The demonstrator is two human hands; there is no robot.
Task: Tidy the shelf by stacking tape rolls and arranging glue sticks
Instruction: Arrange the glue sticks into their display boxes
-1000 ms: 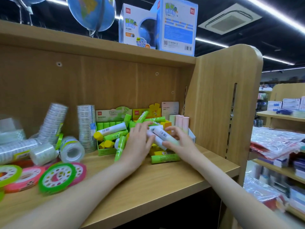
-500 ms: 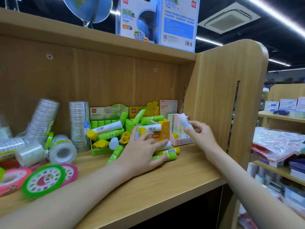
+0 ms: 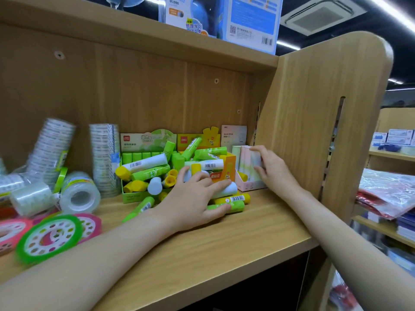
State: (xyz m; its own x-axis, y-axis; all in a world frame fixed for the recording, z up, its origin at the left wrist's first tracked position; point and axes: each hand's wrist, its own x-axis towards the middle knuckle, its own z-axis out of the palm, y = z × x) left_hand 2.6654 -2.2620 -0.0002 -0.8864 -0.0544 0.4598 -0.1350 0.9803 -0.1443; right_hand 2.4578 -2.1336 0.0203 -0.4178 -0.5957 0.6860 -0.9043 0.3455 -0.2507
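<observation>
A jumbled heap of green, yellow and white glue sticks [image 3: 155,170] spills from a green box [image 3: 134,197] and an orange box [image 3: 226,170] at the shelf's middle. My left hand [image 3: 195,198] lies on loose sticks in front of the orange box, fingers curled over a white glue stick [image 3: 228,190]. My right hand [image 3: 272,169] pinches a pastel glue stick [image 3: 254,160] standing upright in the pink box [image 3: 249,186] by the side panel. Clear tape rolls [image 3: 79,196] lie loose at left, with two tall tape stacks [image 3: 104,153] behind, one leaning.
Flat pink and green tape discs [image 3: 50,237] lie on the wooden shelf board [image 3: 224,248] near its front left edge. The shelf's side panel [image 3: 314,122] stands right of my right hand. Globe boxes [image 3: 247,16] sit on the shelf above.
My right hand carried a pastel glue stick from the heap to the pink box and stood it upright. My left hand dropped onto the loose sticks in front.
</observation>
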